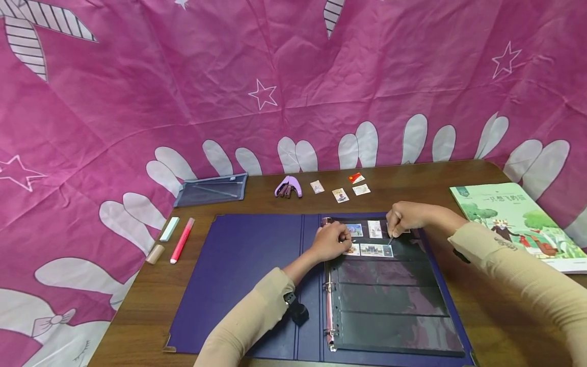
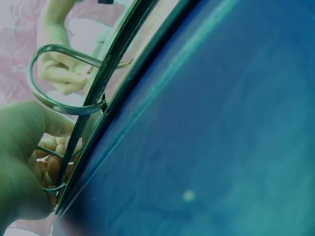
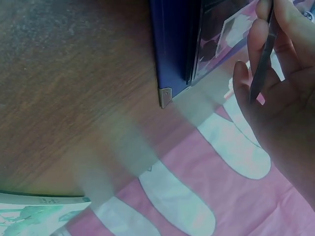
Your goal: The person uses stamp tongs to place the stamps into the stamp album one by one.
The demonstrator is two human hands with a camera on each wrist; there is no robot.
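A navy ring binder lies spread on the table, with a black stamp page of clear pocket strips on its right side. My right hand pinches dark metal tweezers; their tips touch the right end of a wide stamp in the second row. At the page's upper left rests my left hand, fingers bent, beside another stamp that it partly covers. Its fingertips are hidden from the head view. The top row holds a blue stamp and a pale upright stamp.
Behind the binder lie several loose stamps and a purple hole punch-like tool. A zip pouch, red marker, pale eraser-like block and tan cylinder are at left. A green picture book lies at right.
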